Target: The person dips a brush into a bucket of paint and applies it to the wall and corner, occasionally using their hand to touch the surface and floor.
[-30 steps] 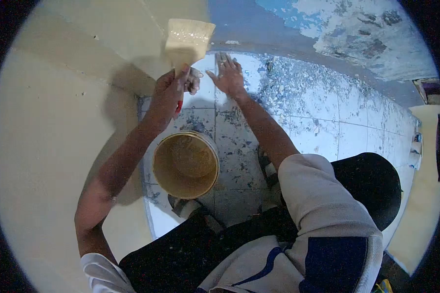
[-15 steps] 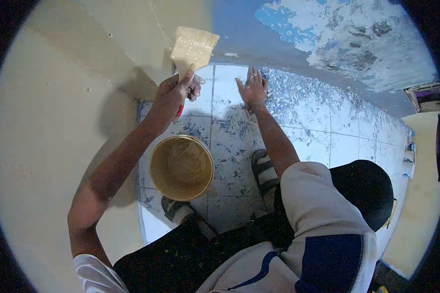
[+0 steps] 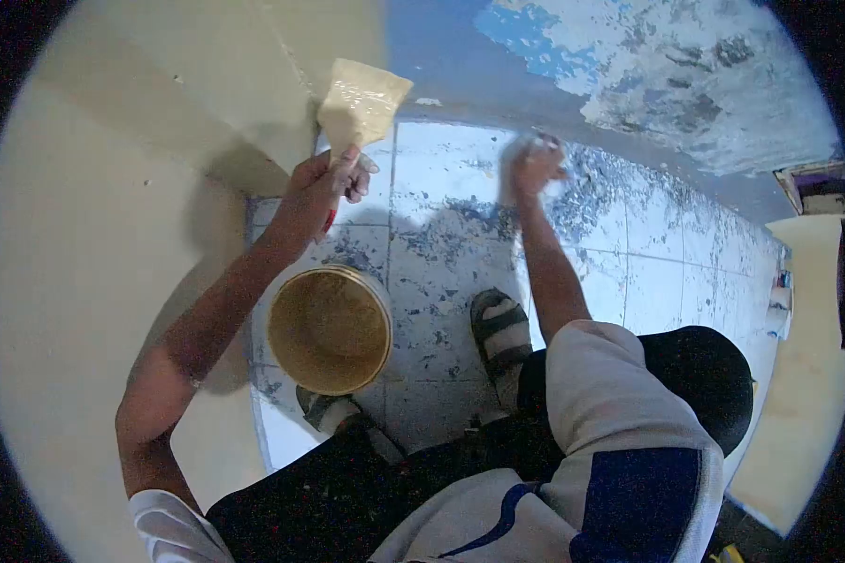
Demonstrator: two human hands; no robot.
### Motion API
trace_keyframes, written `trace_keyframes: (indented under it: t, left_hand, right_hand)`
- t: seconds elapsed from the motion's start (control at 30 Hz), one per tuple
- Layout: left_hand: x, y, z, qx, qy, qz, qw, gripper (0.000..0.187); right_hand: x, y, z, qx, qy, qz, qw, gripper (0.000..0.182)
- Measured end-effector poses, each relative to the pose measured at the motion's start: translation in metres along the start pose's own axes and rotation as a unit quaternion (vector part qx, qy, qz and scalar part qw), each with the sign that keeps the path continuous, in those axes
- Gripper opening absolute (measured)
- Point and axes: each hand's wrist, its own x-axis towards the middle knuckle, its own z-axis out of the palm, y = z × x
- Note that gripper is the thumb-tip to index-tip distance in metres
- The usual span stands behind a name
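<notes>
My left hand [image 3: 321,188] is wrapped around the handle of a wide paintbrush [image 3: 362,101], its bristles upward and coated in wet cream paint. The brush overlaps the corner where the cream wall meets the blue wall. Close over the tiled floor is my right hand [image 3: 537,169], smeared by motion, so its fingers do not show clearly. Dark and pale paint flakes [image 3: 587,192] lie thick beside it along the wall base. Below my left hand a paint bucket [image 3: 388,324] stands between my feet, its inside coated in cream.
The blue wall [image 3: 441,56] has a large peeled, pale patch [image 3: 648,84]. A cream wall [image 3: 66,281] rises close on my left. Flakes are scattered over the white floor tiles [image 3: 652,225]. My sandaled foot [image 3: 500,328] is right of the bucket.
My right hand has lifted from its flat, spread position on the floor and swung right over the flakes. The left hand still holds the brush, little moved; the view has shifted slightly.
</notes>
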Motion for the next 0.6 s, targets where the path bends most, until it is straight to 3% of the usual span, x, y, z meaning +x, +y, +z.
trace_keyframes:
  t: [0.03, 0.07, 0.1, 0.17, 0.27, 0.43, 0.5, 0.57, 0.6]
  left_hand:
    - [0.002, 0.001, 0.001, 0.010, 0.005, -0.014, 1.000, 0.041]
    - [0.005, 0.002, 0.002, 0.022, 0.011, -0.027, 0.999, 0.041]
    - [0.008, 0.002, 0.004, 0.022, 0.011, -0.024, 0.999, 0.042]
    - [0.012, 0.002, 0.005, 0.021, 0.016, -0.019, 0.999, 0.042]
    - [0.021, -0.006, 0.003, 0.003, 0.039, -0.017, 0.999, 0.041]
    - [0.024, -0.004, -0.003, -0.020, 0.037, -0.015, 0.999, 0.039]
    - [0.027, -0.003, -0.005, -0.025, 0.037, 0.001, 0.999, 0.038]
    - [0.025, -0.004, -0.006, -0.025, 0.043, 0.013, 0.999, 0.037]
    - [0.021, -0.002, -0.007, -0.023, 0.045, 0.011, 0.999, 0.037]
  right_hand:
    - [-0.005, -0.014, 0.008, 0.022, 0.022, -0.052, 0.998, 0.049]
    - [-0.009, -0.053, 0.018, -0.181, -0.114, -0.013, 0.977, 0.042]
    - [-0.030, -0.052, 0.061, -0.316, -0.065, -0.151, 0.935, 0.039]
    - [-0.012, -0.168, 0.000, 0.016, -0.191, -0.181, 0.965, 0.045]
    - [-0.031, -0.172, 0.017, -0.022, -0.263, -0.120, 0.957, 0.065]
    - [-0.022, -0.125, -0.018, -0.212, -0.257, 0.045, 0.942, 0.083]
    - [-0.017, -0.100, -0.029, -0.248, -0.196, 0.105, 0.943, 0.086]
    - [-0.013, -0.074, -0.032, -0.217, -0.159, 0.163, 0.949, 0.088]
    - [-0.009, -0.059, -0.030, -0.192, -0.206, 0.238, 0.929, 0.087]
